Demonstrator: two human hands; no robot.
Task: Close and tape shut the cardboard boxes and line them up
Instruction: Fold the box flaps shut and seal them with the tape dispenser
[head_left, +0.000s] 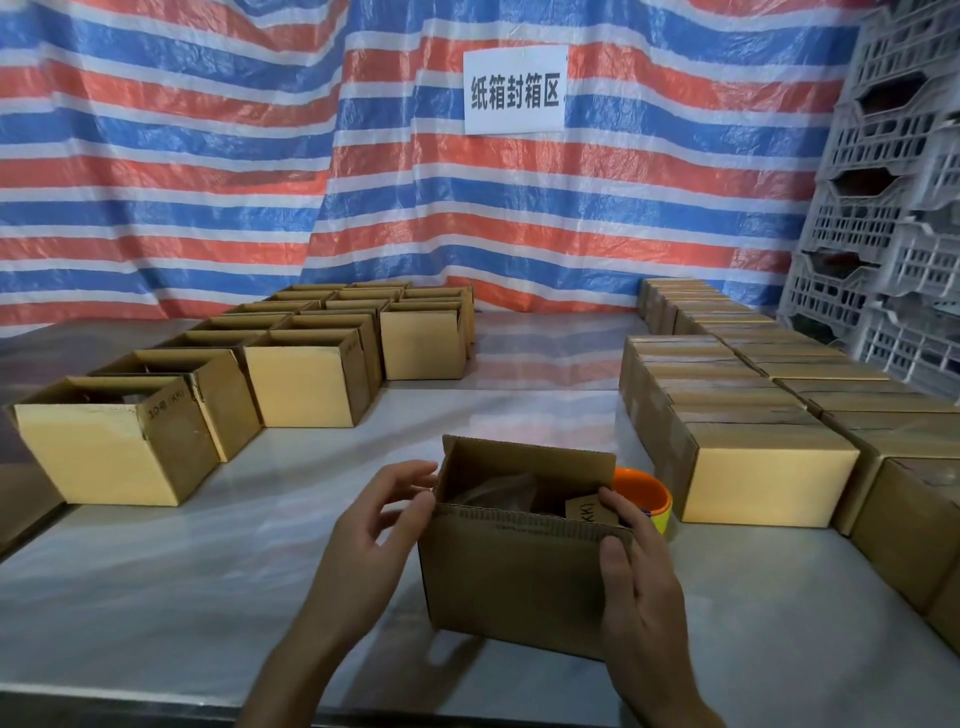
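An open cardboard box (511, 577) stands on the table right in front of me, its far and near flaps up and a plastic bag visible inside. My left hand (376, 525) is at the box's left upper corner, fingers loosely curled, thumb touching the edge. My right hand (636, 561) holds the box's right side, with fingers pressing the small right flap inward and the thumb on the front face. A roll of tape (647, 496) with an orange core lies just behind the box on the right.
Several open boxes (306, 384) stand in rows at the left. Closed, taped boxes (763, 483) are lined up in rows at the right. White plastic crates (893, 208) are stacked at the far right. A striped tarp with a paper sign (514, 88) hangs behind the table (208, 571).
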